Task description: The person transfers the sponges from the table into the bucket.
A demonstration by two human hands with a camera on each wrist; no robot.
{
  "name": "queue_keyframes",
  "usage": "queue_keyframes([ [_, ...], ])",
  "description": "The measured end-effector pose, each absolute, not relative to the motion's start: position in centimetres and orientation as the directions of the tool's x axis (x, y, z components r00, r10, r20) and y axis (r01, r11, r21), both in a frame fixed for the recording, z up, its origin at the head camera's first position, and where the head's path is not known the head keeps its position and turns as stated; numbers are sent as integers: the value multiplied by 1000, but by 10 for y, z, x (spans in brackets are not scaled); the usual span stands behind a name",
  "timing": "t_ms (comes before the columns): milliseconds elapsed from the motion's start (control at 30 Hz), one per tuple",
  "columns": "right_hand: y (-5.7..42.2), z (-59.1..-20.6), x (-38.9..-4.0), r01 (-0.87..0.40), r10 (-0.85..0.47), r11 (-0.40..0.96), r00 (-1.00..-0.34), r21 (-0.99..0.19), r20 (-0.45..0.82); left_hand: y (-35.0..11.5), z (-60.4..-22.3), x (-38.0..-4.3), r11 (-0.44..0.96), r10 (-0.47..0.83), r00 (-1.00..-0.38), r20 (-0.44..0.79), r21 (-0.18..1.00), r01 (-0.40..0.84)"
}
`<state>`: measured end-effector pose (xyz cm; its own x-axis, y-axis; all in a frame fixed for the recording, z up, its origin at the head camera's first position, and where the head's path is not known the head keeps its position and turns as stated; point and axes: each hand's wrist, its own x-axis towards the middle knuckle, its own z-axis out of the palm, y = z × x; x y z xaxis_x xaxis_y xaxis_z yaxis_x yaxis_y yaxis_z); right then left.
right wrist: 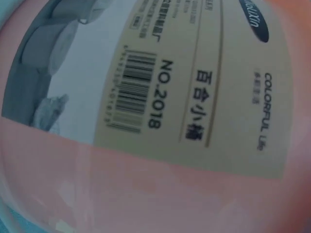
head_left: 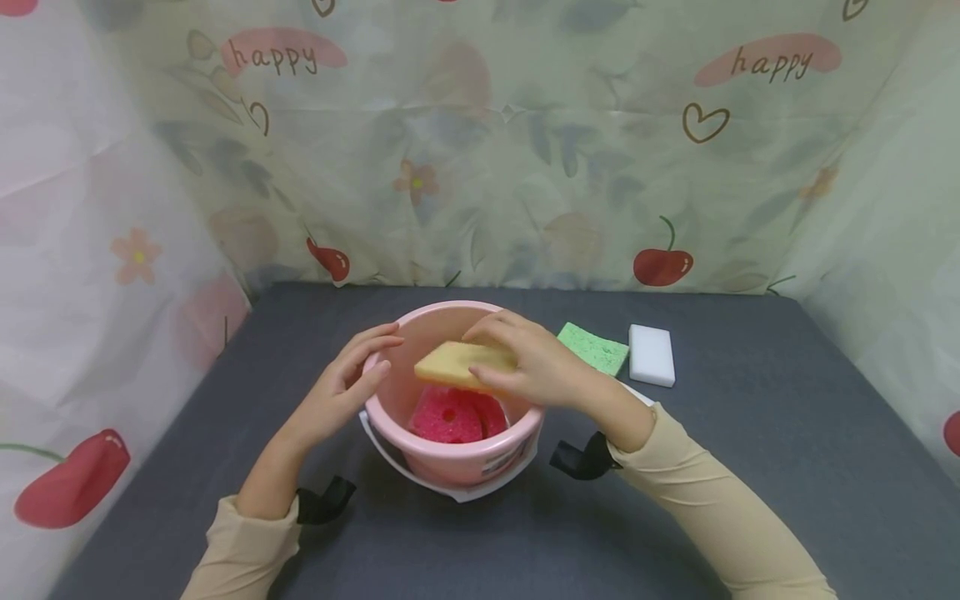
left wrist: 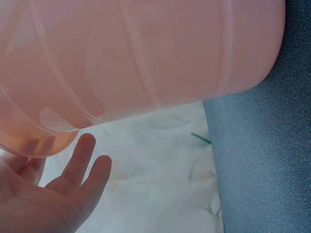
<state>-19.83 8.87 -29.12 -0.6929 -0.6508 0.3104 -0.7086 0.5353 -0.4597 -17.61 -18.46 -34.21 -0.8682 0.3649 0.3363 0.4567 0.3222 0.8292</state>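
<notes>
A pink bucket [head_left: 472, 454] stands on the dark table, its white handle hanging down at the front. Red sponges [head_left: 453, 414] lie inside it. Over the bucket's mouth, my right hand [head_left: 525, 357] pinches a yellow sponge [head_left: 457, 364] between thumb and fingers, tilted above the red ones. My left hand [head_left: 345, 383] is at the left rim, fingers loosely spread and fingertips right at the edge. From the left wrist, the same hand [left wrist: 58, 194] shows beside the bucket wall [left wrist: 146, 53]. The right wrist view is filled by the bucket's printed label [right wrist: 184, 97]; that hand is hidden there.
To the right of the bucket lie a green sponge [head_left: 592, 348] and a white sponge block [head_left: 651, 355]. Another white edge [head_left: 637, 393] peeks out beneath the right forearm. Patterned cloth [head_left: 510, 167] walls the table [head_left: 750, 467] at the back and sides.
</notes>
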Motion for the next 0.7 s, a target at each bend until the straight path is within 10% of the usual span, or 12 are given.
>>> queue_keyframes([
  [700, 105, -286, -197, -710, -613, 446, -686, -545, 393, -185, -343, -176, 313, 367, -867, 337, 833, 457],
])
